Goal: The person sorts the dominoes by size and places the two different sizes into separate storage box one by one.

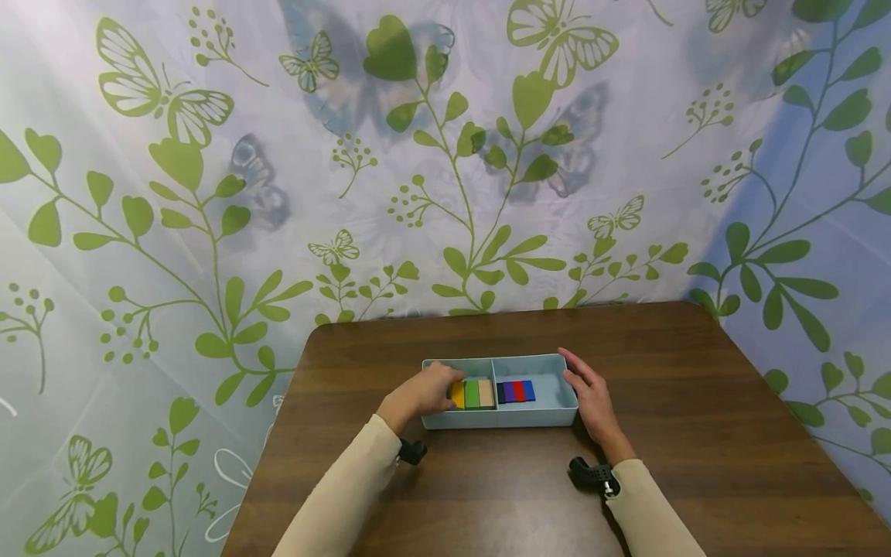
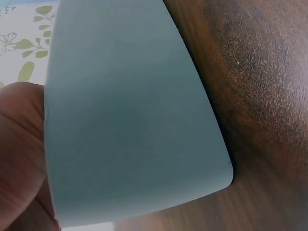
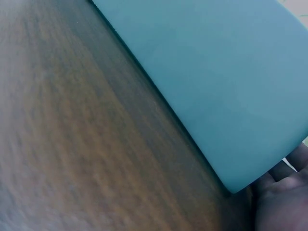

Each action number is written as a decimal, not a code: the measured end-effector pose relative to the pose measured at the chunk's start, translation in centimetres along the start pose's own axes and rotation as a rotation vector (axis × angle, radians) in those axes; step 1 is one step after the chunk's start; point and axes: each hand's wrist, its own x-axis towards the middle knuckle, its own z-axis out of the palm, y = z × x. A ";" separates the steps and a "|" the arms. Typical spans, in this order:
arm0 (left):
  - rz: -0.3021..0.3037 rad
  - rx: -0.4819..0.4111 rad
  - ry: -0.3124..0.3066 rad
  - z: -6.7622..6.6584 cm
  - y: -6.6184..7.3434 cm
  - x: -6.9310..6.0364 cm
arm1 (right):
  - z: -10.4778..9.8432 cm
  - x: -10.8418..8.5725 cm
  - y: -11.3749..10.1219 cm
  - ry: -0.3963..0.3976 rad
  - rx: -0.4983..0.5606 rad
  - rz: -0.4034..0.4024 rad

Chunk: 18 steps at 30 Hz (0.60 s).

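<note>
A light blue two-compartment box [image 1: 455, 419] sits on the table. My left hand [image 1: 426, 389] reaches over its left end, fingers bent down into the left compartment, and pinches a yellow block [image 1: 457, 394]. Beside that block lie a green block [image 1: 472, 394] and a beige block [image 1: 486, 393]. In the right compartment a row of black, purple, red and blue blocks [image 1: 518, 391] rests near the divider. My right hand [image 1: 593, 398] rests against the box's right end with extended fingers. The wrist views show mainly the box's outer wall [image 2: 130, 115], and the blocks are hidden there.
The brown wooden table [image 1: 515, 495] extends around the box. Behind it hangs a curtain [image 1: 445, 193] printed with green leaves and butterflies. Black wrist mounts [image 1: 592, 473] stick out from both sleeves near the tabletop.
</note>
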 end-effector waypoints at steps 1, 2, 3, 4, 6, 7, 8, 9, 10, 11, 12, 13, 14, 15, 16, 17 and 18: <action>-0.009 0.003 -0.008 0.0 0.0 0.1 | 0.0 0.0 0.0 0.000 0.000 0.001; -0.018 0.004 -0.016 0.0 0.0 0.2 | 0.0 0.0 0.0 0.000 -0.001 0.002; -0.023 0.006 -0.022 -0.1 0.0 0.2 | 0.0 0.0 0.0 0.001 0.000 0.002; -0.025 0.009 -0.027 -0.1 0.1 0.3 | 0.0 0.0 0.0 0.001 0.000 0.003; -0.027 0.015 -0.031 0.0 0.1 0.5 | 0.0 0.0 0.0 -0.001 0.001 0.006; -0.026 0.020 -0.033 0.0 0.1 0.6 | 0.0 0.0 0.0 -0.002 -0.001 0.010; -0.025 0.024 -0.035 0.0 0.0 0.6 | 0.0 -0.1 0.0 -0.003 -0.003 0.013; -0.025 0.028 -0.035 0.1 0.0 0.6 | 0.0 -0.1 0.0 -0.004 -0.003 0.016; -0.023 0.031 -0.034 0.1 0.0 0.7 | 0.0 -0.1 0.0 -0.005 -0.005 0.020; -0.024 0.029 -0.034 0.2 -0.1 0.7 | 0.0 -0.1 0.0 -0.005 -0.006 0.024; -0.024 0.028 -0.034 0.2 -0.1 0.8 | 0.0 -0.1 0.0 -0.005 -0.007 0.027; -0.025 0.026 -0.034 0.2 -0.1 0.8 | 0.0 -0.1 0.0 -0.004 -0.007 0.030; -0.026 0.024 -0.034 0.3 -0.1 0.8 | 0.0 0.0 0.0 -0.003 -0.007 0.032; -0.026 0.022 -0.033 0.3 0.0 0.8 | 0.0 0.0 0.0 -0.003 -0.006 0.033; -0.027 0.020 -0.032 0.3 0.0 0.8 | 0.0 0.0 0.0 -0.002 -0.007 0.033; -0.028 0.020 -0.031 0.2 0.0 0.8 | 0.0 0.0 0.0 -0.001 -0.006 0.032; -0.030 0.020 -0.030 0.2 0.0 0.7 | 0.0 0.0 0.0 -0.001 -0.008 0.032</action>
